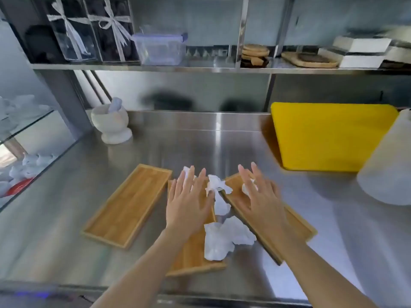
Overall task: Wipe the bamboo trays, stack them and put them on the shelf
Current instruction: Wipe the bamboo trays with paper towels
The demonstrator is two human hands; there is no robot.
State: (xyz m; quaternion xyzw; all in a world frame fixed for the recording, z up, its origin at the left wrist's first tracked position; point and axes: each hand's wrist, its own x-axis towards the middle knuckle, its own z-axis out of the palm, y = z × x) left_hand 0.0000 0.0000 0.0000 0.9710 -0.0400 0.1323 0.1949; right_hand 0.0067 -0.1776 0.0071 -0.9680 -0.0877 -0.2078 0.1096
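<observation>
Both hands hover spread and empty: the left hand (189, 203) over the middle tray (193, 247), the right hand (260, 196) over the right tray (298, 225). Tissue (224, 238) lies between them. The left tray (127, 205) sits left of both hands, nearer the left hand, its long axis running away and rightward.

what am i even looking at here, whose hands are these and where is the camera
There is one picture, taken by a wide-angle camera worn on a person's head, looking down at their own bare arms. No robot is involved. The left hand and right hand hover open, fingers spread, holding nothing. Below them on a steel counter lie three bamboo trays: left tray, middle tray, right tray. Crumpled white tissues lie on and between them. Further back stand a white mortar and pestle and a yellow cutting board, with a shelf above.
</observation>
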